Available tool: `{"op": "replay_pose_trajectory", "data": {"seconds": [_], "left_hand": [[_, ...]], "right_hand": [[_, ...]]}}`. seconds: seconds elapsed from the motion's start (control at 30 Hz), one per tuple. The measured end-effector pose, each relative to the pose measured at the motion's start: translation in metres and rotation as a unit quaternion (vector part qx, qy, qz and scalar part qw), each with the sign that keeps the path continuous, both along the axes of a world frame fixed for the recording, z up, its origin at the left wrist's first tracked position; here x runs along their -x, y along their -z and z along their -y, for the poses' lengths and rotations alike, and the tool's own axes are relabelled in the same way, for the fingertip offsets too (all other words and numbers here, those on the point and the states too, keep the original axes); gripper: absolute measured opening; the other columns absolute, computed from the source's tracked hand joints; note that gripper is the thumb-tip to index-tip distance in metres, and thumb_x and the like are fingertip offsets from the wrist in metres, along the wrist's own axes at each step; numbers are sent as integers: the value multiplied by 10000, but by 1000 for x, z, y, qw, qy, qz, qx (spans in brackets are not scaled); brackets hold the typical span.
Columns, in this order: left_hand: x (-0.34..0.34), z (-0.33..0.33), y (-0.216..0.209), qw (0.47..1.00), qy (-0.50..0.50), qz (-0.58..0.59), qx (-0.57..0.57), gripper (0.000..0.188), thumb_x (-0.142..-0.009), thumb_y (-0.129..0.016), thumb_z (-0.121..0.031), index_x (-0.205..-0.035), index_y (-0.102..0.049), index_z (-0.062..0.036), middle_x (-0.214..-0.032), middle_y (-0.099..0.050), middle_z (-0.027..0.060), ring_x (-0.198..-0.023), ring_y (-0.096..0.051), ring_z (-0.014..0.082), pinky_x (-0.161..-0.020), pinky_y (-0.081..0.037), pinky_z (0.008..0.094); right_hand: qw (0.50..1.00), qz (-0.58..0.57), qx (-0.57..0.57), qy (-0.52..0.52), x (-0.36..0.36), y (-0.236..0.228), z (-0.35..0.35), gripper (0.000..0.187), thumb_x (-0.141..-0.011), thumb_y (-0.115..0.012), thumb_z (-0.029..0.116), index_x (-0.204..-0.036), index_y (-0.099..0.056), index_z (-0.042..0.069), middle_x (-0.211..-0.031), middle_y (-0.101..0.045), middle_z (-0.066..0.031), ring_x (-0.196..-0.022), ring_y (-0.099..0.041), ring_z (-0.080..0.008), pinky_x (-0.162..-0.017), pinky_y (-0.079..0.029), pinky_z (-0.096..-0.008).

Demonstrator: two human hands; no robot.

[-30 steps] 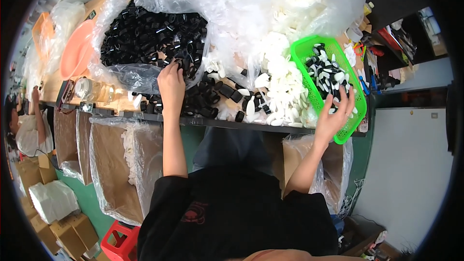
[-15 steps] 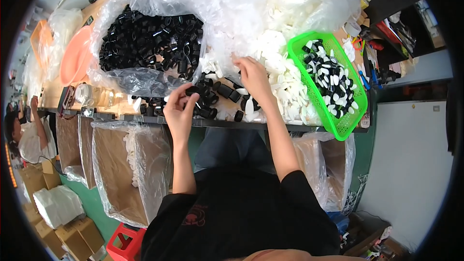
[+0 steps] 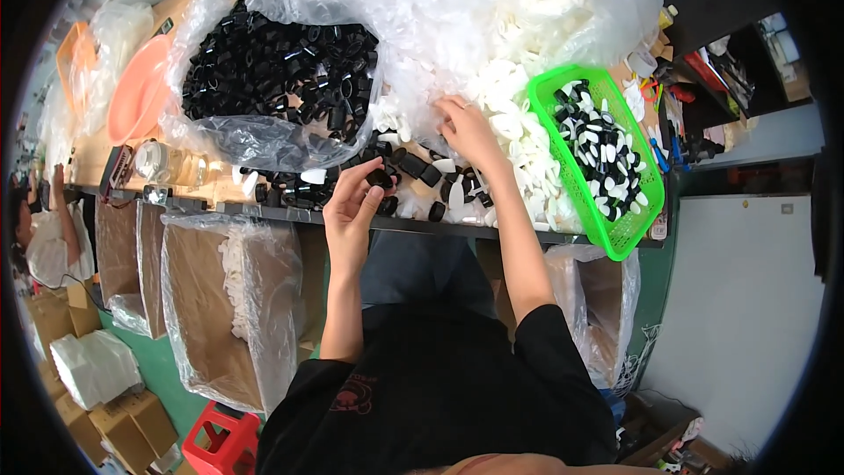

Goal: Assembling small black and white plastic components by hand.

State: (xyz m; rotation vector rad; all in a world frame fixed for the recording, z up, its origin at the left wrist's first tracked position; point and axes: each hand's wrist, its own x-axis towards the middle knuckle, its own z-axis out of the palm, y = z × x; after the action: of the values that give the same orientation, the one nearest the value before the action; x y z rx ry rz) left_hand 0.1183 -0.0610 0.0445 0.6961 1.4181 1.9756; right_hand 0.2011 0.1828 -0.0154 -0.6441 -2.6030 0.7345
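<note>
My left hand (image 3: 350,215) is closed in a pinch on a small black plastic cap (image 3: 379,179), just above the front edge of the bench. Beneath and beside it lie loose black caps (image 3: 415,167) mixed with a few white pieces. My right hand (image 3: 472,136) is over the heap of white oval plastic pieces (image 3: 536,171), its fingers bent and apart from the thumb, with nothing visible between them. The clear plastic bag (image 3: 422,62) is beside its fingertips. At the right stands a green basket (image 3: 578,183) holding black-and-white pieces.
An open plastic bag full of black caps (image 3: 272,75) lies at the back left. Farther left are a pink basin (image 3: 139,92) and a clear jar (image 3: 154,163). Lined cartons (image 3: 207,299) stand below the bench edge, near a red stool (image 3: 220,440). Another person (image 3: 57,242) is at far left.
My left hand has moved right and slightly down with the black cap. My right hand has shifted a little right, and its fingers have spread from the thumb. The view has shifted slightly.
</note>
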Motion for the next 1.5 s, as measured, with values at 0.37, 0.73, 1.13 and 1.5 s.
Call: {"op": "replay_pose_trajectory", "data": {"seconds": [0.37, 0.73, 1.13, 1.5], "left_hand": [[-11, -9, -6, 997, 30, 72, -16, 310, -994, -556, -37, -1287, -569, 60, -1163, -626, 123, -1088, -653, 252, -981, -536, 372], [-11, -6, -3, 995, 25, 96, -3, 321, -997, -563, -70, -1295, -570, 49, -1179, -639, 138, -1067, -665, 251, -951, -541, 347], [-16, -8, 1, 993, 38, 112, 8, 318, -990, -557, -44, -1295, -571, 45, -1143, -651, 134, -1046, -671, 245, -935, -547, 333], [-20, -8, 0, 990, 37, 134, -13, 270, -973, -582, -21, -1239, -582, 30, -1120, -638, 91, -1017, -667, 217, -916, -550, 342]], "right_hand": [[993, -27, -81, 86, -18, -7, 41, 203, -769, -777, 123, -903, -670, 16, -1170, -547, -103, -1072, -513, -326, -907, -460, -409], [931, -224, 241, 158, -56, -43, 46, 278, -881, -749, 124, -1114, -668, -4, -935, -686, -14, -767, -599, -89, -714, -481, -234], [969, -149, -70, 184, -103, -63, 43, 124, -860, -653, 29, -980, -683, 34, -1001, -674, -100, -986, -592, -317, -881, -477, -409], [967, -147, -164, 128, -64, -23, 46, 135, -833, -644, -33, -954, -675, 18, -1042, -656, -76, -942, -594, -279, -814, -493, -384]]}}
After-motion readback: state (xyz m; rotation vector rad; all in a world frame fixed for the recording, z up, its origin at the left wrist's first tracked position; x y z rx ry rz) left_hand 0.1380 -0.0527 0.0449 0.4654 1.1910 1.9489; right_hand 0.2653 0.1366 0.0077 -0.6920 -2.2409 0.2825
